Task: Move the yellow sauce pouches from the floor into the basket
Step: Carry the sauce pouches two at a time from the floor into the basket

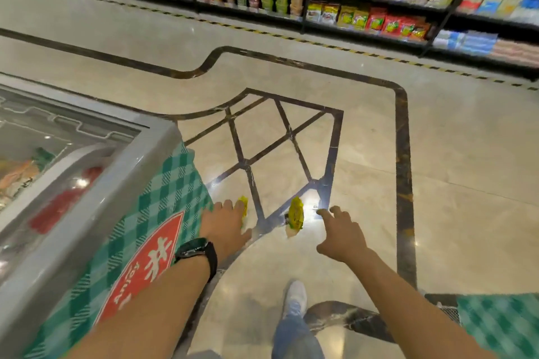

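Yellow plastic sauce pouches (296, 214), two of them, lie on the glossy beige marble floor (452, 154) at the near corner of its dark inlaid lattice. The right pouch (296, 213) sits between the hands. The left pouch (243, 206) is just beside the green-checked chest freezer (163, 198). The pick-up step looks to be in hand, with nothing lifted yet. The left grip (226, 223) is wide, its fingers spread and laid over the left pouch, hiding most of it. The right grip (341, 234) is wide and empty, near the right pouch but apart from it. Next, each should close round its pouch and lift; no basket shows clearly
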A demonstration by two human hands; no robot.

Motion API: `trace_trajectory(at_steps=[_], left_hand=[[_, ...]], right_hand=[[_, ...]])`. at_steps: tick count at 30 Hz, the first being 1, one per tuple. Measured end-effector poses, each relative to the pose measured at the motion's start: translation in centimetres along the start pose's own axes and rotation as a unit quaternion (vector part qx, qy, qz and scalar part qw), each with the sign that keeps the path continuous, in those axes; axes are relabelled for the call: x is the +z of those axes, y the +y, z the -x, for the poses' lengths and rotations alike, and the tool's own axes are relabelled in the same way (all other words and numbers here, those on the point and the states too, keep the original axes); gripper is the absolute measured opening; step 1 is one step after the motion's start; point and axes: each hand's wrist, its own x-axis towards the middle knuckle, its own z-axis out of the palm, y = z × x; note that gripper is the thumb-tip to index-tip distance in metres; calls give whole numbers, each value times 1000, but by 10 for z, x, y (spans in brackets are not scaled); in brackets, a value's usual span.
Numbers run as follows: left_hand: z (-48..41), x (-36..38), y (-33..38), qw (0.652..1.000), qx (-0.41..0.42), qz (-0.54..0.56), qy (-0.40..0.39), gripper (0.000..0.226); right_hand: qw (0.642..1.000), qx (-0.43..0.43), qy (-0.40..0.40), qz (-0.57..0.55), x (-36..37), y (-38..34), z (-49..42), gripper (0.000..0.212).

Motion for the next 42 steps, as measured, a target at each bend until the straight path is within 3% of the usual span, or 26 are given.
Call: trace_trajectory(at_steps=[7,14,18,23,26,30,36,42], left_hand=[[-94,69,19,998,23,-6,-56,60],[-235,268,9,997,52,20,-54,55],[-330,392,-16,1000,13,3,11,64],[-435,480,-56,994,-12,11,110,69],[-477,500,-71,987,-39,48,147,51],[-499,512,-70,974,38,40,218,31],[-489,503,-68,970,114,52,208,38],[-479,495,-87,972,174,77,140,57]], right_hand=[[996,-48,-28,70,30,42,-129,79],[985,-81,-36,150,184,60,-307,75],[975,-111,-2,195,283,68,-415,76],[948,-171,56,262,361,84,-529,61],[920,-271,92,269,383,100,-568,38],[867,-408,110,263,378,114,-594,22],[852,-314,133,398,366,93,-584,8],[908,-253,98,320,356,59,-568,8]])
